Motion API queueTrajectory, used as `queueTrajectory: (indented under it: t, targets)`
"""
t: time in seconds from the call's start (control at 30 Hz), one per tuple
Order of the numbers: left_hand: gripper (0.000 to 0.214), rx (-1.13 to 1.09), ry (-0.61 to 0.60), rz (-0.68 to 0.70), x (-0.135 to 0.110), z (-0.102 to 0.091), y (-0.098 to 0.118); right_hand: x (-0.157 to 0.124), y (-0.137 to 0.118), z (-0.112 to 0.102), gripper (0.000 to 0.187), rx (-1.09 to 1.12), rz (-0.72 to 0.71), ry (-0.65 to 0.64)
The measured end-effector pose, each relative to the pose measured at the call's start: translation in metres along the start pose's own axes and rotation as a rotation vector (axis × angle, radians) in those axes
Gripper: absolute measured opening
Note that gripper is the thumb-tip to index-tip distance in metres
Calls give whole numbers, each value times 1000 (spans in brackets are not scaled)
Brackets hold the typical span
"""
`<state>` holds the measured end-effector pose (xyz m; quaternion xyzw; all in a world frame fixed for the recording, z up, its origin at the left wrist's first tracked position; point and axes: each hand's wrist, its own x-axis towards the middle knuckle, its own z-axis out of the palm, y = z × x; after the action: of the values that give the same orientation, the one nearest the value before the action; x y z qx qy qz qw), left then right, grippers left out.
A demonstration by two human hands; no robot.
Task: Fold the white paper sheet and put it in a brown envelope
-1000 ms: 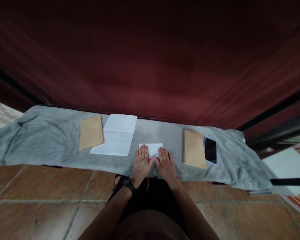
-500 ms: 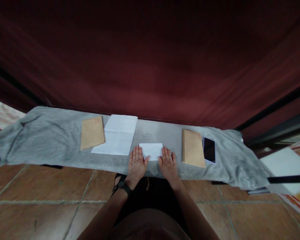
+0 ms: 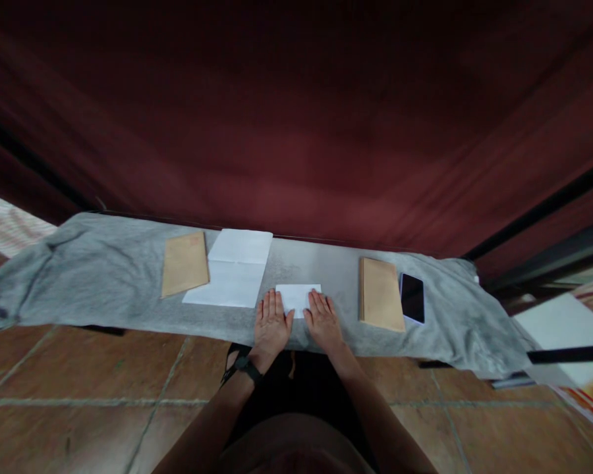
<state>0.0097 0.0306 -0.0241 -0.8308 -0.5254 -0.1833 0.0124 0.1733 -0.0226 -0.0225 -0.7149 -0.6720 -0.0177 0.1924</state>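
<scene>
A small folded white paper [image 3: 296, 297] lies flat on the grey cloth, close to my body. My left hand [image 3: 272, 322] rests flat over its left end, fingers stretched out and pointing away from me. Over the right end lies my right hand [image 3: 325, 321], also flat with the fingers extended. Both thumbs reach inward toward the near edge of the paper. Part of each end of the paper is hidden under the hands. Neither hand grips anything.
Creased white sheets [image 3: 234, 280] lie left of my hands, partly under a brown envelope [image 3: 184, 264]. To the right are a stack of brown envelopes [image 3: 383, 294] and a phone [image 3: 412, 297]. Grey cloth [image 3: 113, 276] covers the narrow table; a dark red curtain [image 3: 296, 145] hangs behind.
My right hand has slid left, further onto the folded paper. My left hand stays in place on the paper's left end.
</scene>
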Motion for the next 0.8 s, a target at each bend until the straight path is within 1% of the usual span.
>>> queueTrajectory:
  t: [0.1,0.17,0.27,0.33,0.43,0.5,0.6,0.67,0.73,0.8]
  targets:
    - [64,-12,1,-1,0,-1,-2,-3,-1,-3,50,-5,-6,5]
    - [64,-32,3,-5,2,-3,-1,-8,-2,-7,49,12,-36,6]
    - [62,-92,-13,34,7,-6,7,-19,-4,-13,46,49,-88,16]
    - [60,-159,-76,136,13,-8,18,-26,-5,-14,45,69,-93,21]
    - [56,-266,-248,363,27,-8,39,-33,-3,-13,44,98,-97,-5]
    - [56,-300,-359,439,38,-6,50,-35,-1,-13,46,107,-96,-26]
    - [59,-313,-484,458,53,-4,56,-35,2,-14,48,113,-111,-30]
    - [60,-314,-528,460,59,-2,55,-35,3,-15,46,125,-139,-21]
    - [60,-308,-538,461,61,-1,53,-35,3,-15,45,134,-150,-8]
    - [61,-296,-509,448,59,1,53,-35,3,-15,45,139,-150,6]
